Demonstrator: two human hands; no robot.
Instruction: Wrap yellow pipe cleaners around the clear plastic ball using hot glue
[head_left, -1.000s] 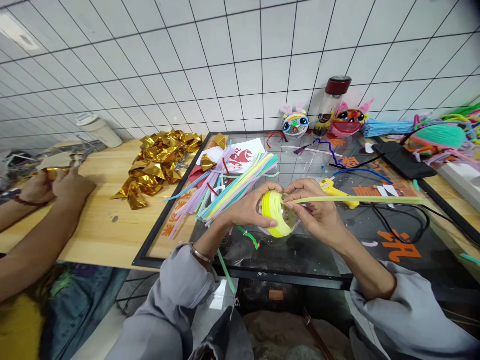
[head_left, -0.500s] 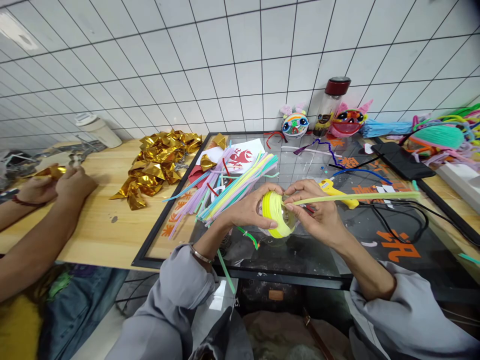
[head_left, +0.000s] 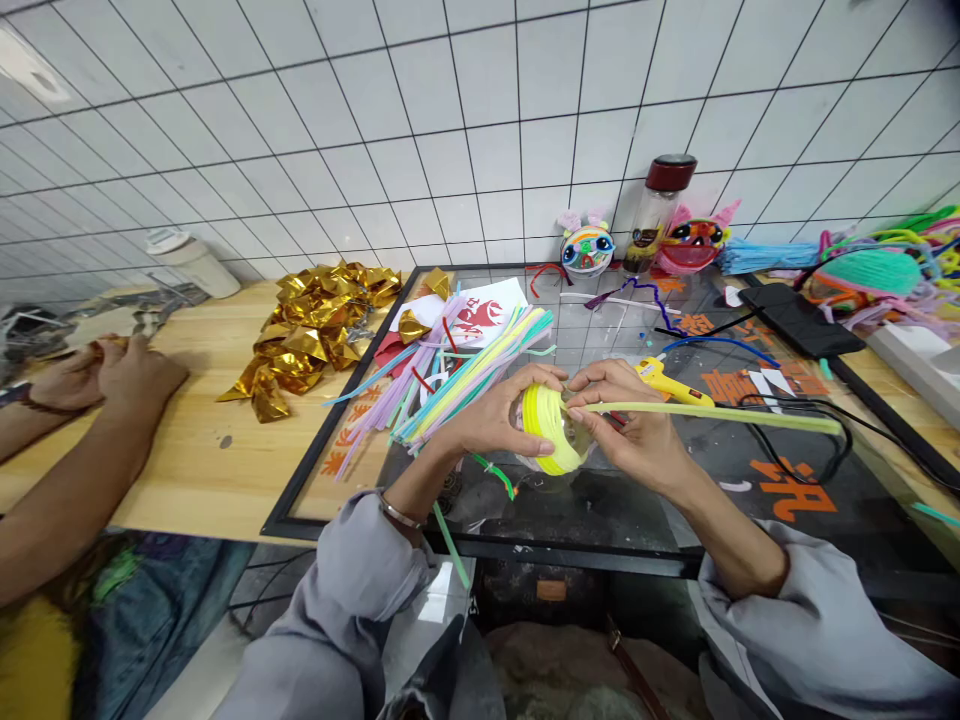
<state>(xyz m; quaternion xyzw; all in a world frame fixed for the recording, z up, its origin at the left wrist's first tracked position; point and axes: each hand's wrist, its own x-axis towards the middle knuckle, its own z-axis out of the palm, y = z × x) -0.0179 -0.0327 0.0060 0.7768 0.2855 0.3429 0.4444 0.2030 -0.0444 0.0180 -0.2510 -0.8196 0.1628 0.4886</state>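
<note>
My left hand [head_left: 502, 415] is wrapped round a clear rounded container [head_left: 555, 430] that has bands of yellow pipe cleaner wound about it. Against its right side, my right hand [head_left: 626, 420] pinches a pale yellow pipe cleaner [head_left: 757, 412], whose long free end sticks out to the right. The container's underside and part of its far side are hidden by my fingers. Just behind my right hand lies a yellow glue gun [head_left: 675, 383]. A bundle of coloured pipe cleaners [head_left: 480, 375] rests left of my left hand.
Gold foil pieces [head_left: 315, 320] lie on the wooden table at left, near another person's hands [head_left: 112, 375]. Along the wall stand two decorated faces, one of them a white one [head_left: 587, 250], and a red-lidded bottle [head_left: 652, 215]. A black phone [head_left: 802, 320] and cables are at right.
The free end of the yellow pipe cleaner has dropped lower at right. My hands hold nearly the same place. The other person's hands have shifted slightly left.
</note>
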